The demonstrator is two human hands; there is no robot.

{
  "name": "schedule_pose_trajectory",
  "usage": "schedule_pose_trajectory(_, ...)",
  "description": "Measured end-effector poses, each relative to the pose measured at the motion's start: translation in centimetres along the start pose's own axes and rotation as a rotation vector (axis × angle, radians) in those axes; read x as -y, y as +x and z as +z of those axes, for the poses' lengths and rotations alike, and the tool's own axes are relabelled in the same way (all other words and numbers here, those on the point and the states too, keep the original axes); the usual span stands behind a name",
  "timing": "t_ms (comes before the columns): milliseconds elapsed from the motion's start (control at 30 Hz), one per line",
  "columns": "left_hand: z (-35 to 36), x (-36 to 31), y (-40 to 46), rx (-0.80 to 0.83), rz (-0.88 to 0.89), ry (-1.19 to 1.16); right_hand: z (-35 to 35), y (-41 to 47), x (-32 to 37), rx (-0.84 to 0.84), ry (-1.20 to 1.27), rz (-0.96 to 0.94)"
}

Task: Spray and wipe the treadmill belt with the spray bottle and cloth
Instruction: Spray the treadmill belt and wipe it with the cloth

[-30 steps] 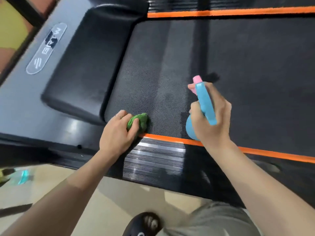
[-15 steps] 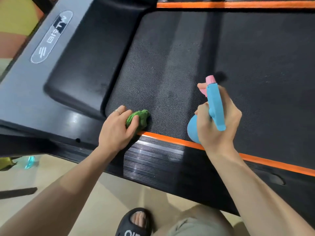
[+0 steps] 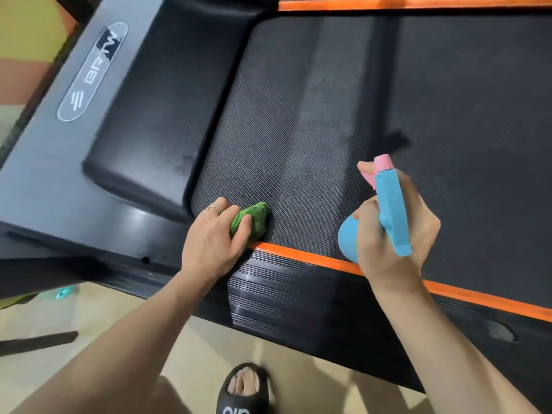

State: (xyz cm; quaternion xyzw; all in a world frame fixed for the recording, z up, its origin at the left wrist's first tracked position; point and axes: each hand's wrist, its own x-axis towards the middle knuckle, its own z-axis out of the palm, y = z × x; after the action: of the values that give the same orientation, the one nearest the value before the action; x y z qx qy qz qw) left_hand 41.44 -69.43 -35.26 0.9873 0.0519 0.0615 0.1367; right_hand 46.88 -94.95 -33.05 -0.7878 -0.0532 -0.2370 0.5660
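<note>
The spray bottle (image 3: 388, 210) is gripped in the right hand (image 3: 394, 234), fingers curled round its neck and one fingertip laid against the pink trigger. Its blue head is aligned with the long axis running away from the person, pink nozzle pointed forward over the treadmill belt (image 3: 388, 100); the rounded blue body is seen below and left of the grip, above the orange edge strip (image 3: 313, 259).

Left of that grip, a bunched green cloth (image 3: 254, 219) is clutched in the left hand (image 3: 212, 243), thumb and fingers closed over it, and is pressed on the belt's near corner, just beside the strip. A ring is noted on one finger.

The belt is black and finely textured. A ribbed black side rail (image 3: 268, 297) lies nearer than both grips; a black motor cover (image 3: 155, 109) with an oval logo plate (image 3: 92, 70) lies left of the cloth. Beige flooring and a foot in a black slipper (image 3: 243, 389) are seen below.
</note>
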Motion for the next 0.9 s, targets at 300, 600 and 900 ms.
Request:
schedule_pose_trajectory(300,0.4,0.2,-0.1,-0.023,0.003,0.033,0.0,0.1,0.4,0.029,-0.072,0.031)
schedule_pose_trajectory(600,2.3,-1.3,2.4,-0.079,-0.067,-0.042,1.4,0.1,1.5,0.094,0.044,-0.068)
schedule_pose_trajectory(900,2.1,2.8,8.8,-0.094,0.025,0.301,4.0,0.1,1.8,0.071,-0.024,0.011)
